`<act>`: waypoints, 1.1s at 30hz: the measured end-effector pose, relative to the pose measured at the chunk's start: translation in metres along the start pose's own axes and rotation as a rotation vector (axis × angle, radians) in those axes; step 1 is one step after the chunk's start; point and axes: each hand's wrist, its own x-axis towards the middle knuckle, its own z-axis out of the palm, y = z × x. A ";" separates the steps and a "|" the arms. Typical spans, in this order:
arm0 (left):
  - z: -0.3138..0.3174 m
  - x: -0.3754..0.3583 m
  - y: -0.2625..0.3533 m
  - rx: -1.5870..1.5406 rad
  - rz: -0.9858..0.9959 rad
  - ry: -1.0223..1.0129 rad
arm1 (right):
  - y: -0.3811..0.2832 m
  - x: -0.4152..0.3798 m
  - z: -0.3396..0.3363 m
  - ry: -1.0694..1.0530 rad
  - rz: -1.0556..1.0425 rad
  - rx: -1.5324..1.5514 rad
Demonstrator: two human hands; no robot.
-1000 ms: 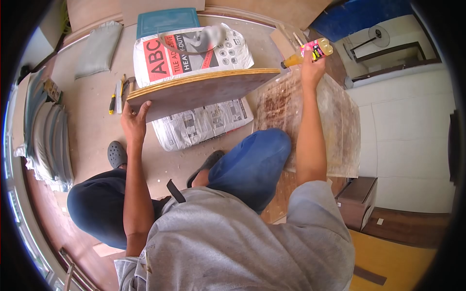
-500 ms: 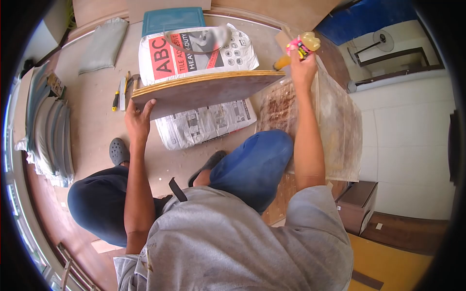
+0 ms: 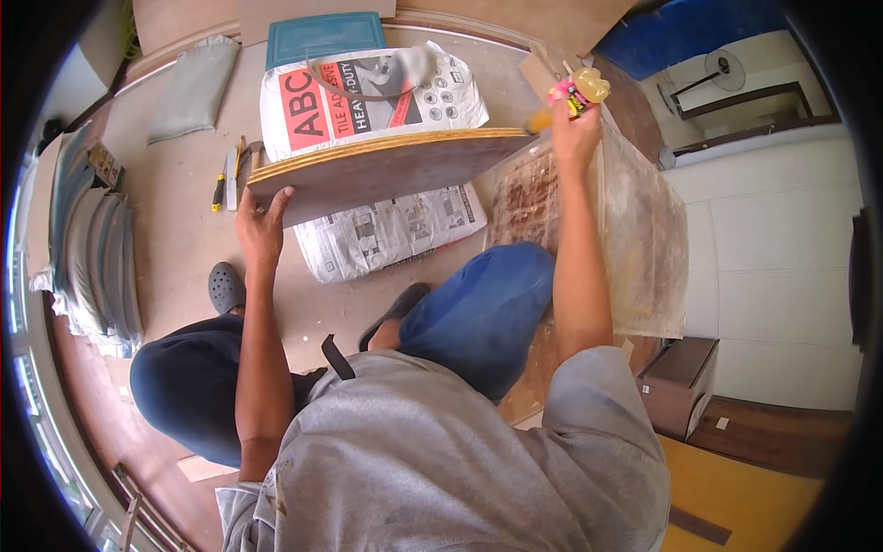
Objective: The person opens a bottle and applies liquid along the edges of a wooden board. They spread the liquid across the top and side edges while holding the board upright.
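Note:
A dark-faced plywood board is tilted on its side, its pale layered edge facing up. My left hand grips its left end, thumb on the dark face and fingers behind. My right hand is closed around a small clear plastic bottle with a pink, black and yellow label. The bottle is tipped over, its rounded base up and its amber end low, right at the board's right corner. Behind the board lies a white tile adhesive bag; another printed bag lies in front, partly under it.
A yellow-handled cutter and other hand tools lie left of the board. Stacked bags stand at far left, and a grey bag lies behind. A teal lid is at the back. A stained sheet lies right.
The bottle in my right hand has shifted slightly right and down along the board's end. My left hand keeps its grip, and the board has barely moved.

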 end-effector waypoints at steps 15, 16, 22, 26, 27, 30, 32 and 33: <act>0.000 0.001 0.003 0.012 0.011 0.022 | 0.017 0.013 -0.016 0.089 0.070 -0.128; -0.003 0.001 0.001 0.022 -0.004 -0.008 | 0.005 0.006 -0.009 0.074 0.073 -0.122; 0.000 0.002 -0.013 -0.083 0.004 -0.013 | -0.079 -0.050 0.027 -0.142 0.015 0.198; 0.005 0.006 -0.026 -0.059 0.042 0.060 | -0.104 -0.068 0.041 -0.230 -0.012 0.237; 0.005 0.006 -0.026 -0.059 0.058 0.062 | -0.095 -0.064 0.040 -0.168 -0.013 0.235; 0.005 0.008 -0.034 -0.046 0.060 0.073 | -0.071 -0.044 0.024 -0.100 0.033 0.265; 0.007 0.011 -0.038 -0.029 0.049 0.076 | -0.060 -0.034 0.019 -0.018 0.174 0.055; 0.008 0.010 -0.038 -0.043 0.052 0.074 | -0.065 -0.040 0.022 0.004 0.049 -0.027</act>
